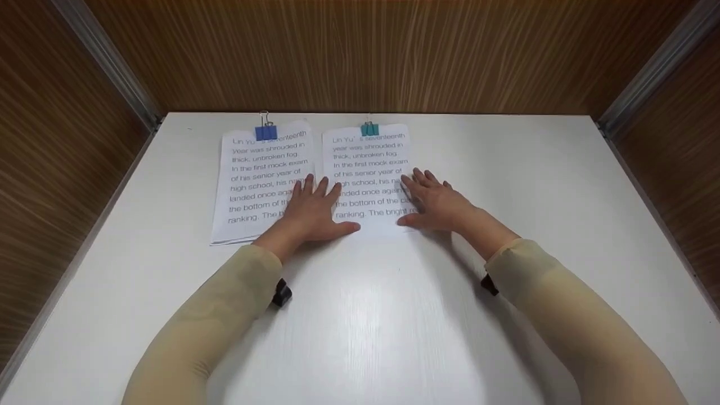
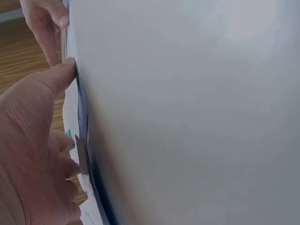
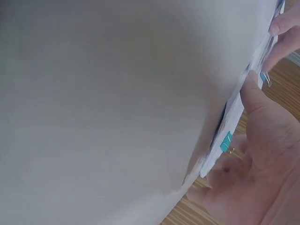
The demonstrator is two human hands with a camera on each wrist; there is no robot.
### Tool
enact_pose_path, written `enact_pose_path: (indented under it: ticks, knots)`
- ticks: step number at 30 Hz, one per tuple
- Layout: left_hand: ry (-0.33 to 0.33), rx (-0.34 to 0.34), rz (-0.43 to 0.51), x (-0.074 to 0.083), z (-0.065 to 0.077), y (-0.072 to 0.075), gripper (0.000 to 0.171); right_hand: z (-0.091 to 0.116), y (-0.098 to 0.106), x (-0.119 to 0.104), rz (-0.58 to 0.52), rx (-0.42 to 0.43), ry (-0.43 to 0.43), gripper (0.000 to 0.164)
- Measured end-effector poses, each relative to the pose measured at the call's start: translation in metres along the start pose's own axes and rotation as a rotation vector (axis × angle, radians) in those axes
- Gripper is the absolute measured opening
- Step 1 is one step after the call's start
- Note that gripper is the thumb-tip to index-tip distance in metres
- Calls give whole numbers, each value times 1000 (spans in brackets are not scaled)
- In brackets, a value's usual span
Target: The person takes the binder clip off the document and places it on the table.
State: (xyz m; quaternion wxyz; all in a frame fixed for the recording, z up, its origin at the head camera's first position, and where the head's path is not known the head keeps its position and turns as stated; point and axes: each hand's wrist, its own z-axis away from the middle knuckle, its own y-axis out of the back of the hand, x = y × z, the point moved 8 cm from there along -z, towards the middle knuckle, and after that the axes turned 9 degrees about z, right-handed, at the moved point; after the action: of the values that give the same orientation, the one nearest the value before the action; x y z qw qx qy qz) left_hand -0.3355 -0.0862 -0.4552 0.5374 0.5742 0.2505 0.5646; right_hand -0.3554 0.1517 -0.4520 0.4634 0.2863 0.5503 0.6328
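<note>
Two printed paper stacks lie side by side on a white table. The left stack [image 1: 267,174] has a blue binder clip [image 1: 266,133] at its top edge, and the right stack [image 1: 368,160] a teal binder clip [image 1: 369,130]. My left hand [image 1: 315,211] rests with spread fingers across the gap, over the right edge of the left stack and the left edge of the right one. Opposite it, my right hand [image 1: 441,205] touches the right stack's right side, fingers extended. Both thumbs point inward near the lower edge. Some print is hidden beneath the hands.
The white table [image 1: 360,326] stretches toward me and to both sides. A wood-grain panel [image 1: 371,56] stands behind it, with similar panels left and right. Dark wrist devices [image 1: 282,293] show below the sleeves.
</note>
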Motion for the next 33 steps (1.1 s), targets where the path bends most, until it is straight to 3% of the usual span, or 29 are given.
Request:
enact_pose_path:
  ticks: [13, 33]
  knots:
    - [-22, -67, -126, 7, -4, 0, 112, -2, -8, 5, -37, -54, 17, 101]
    - [-41, -100, -83, 21, 2, -11, 114, 22, -11, 10, -17, -55, -16, 102]
